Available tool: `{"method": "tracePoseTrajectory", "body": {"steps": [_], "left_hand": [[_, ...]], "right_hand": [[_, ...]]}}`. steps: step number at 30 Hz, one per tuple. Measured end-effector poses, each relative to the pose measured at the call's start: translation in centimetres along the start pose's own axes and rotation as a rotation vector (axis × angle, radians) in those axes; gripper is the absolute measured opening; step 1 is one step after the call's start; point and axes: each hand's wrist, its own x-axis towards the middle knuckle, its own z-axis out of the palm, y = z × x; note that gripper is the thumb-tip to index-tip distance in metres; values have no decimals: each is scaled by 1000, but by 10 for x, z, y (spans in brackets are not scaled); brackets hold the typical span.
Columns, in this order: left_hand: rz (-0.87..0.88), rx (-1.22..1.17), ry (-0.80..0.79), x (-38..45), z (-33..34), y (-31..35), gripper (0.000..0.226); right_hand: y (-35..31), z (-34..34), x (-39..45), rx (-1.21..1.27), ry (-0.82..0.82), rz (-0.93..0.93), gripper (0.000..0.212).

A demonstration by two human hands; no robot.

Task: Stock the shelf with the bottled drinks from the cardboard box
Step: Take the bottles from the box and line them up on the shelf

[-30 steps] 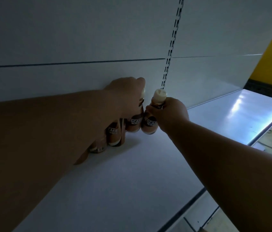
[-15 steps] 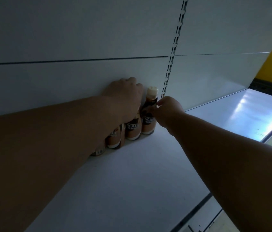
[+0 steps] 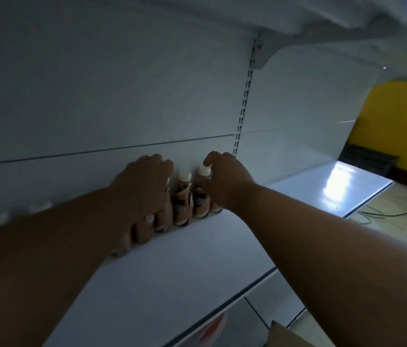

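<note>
A row of brown bottled drinks with white caps stands against the back wall of the white shelf. Two of the bottles show fully between my hands. My left hand hovers over the bottles further left, fingers stretched toward the wall, and hides their tops. My right hand is arched with fingers apart beside the rightmost bottle, gripping nothing. A flap of the cardboard box shows at the bottom right.
A slotted upright runs up the back wall just right of the row. Another shelf hangs overhead. The shelf continues to the right, shiny and lit. Beyond it are a yellow wall and cables on the floor.
My right hand set its bottle upright at the row's end and let go, its fingers now spread. My left hand lifted off the bottle it held. The camera tilted up.
</note>
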Motion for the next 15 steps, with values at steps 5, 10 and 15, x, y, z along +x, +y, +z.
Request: {"method": "tracePoseTrajectory", "body": {"steps": [5, 10, 15], "left_hand": [[-109, -26, -10, -88, -29, -45, 33], [-261, -1, -109, -163, -56, -104, 36], [-396, -52, -120, -200, -70, -148, 33]], "right_hand": [[-79, 19, -19, 37, -21, -144, 44], [-145, 61, -41, 53, -110, -272, 43], [-194, 77, -40, -52, -239, -430, 35]]}}
